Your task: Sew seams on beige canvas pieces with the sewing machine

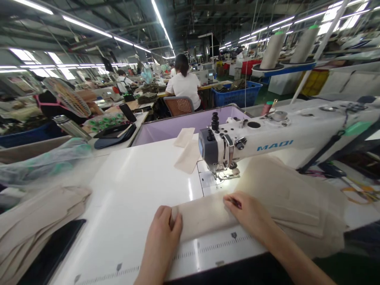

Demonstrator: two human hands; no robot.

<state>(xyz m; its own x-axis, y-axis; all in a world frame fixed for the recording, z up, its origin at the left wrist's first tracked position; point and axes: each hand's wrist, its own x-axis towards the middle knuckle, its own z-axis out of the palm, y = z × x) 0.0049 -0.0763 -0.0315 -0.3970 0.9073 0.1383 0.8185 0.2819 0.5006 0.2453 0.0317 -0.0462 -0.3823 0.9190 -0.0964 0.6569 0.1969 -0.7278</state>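
Note:
A beige fabric piece [202, 215] stretches flat between my hands on the white table, just in front of the sewing machine [219, 150]. My left hand [166, 227] pinches its left end between thumb and fingers. At the upper right part of the piece, my right hand [246, 209] is closed on the fabric, its thumb and forefinger together. The presser foot [221, 178] lies beyond the cloth, apart from both hands. More beige fabric [285, 194] spreads right of my right hand, partly under the machine arm. Two small beige pieces [188, 156] rest left of the machine head.
Stacked beige panels [38, 221] lie at the left edge. A lilac bin [169, 122] borders the table's far side. Thread cones [273, 49] stand at upper right. Scissors with orange handles [360, 194] lie right. A person [184, 85] sits ahead, facing away.

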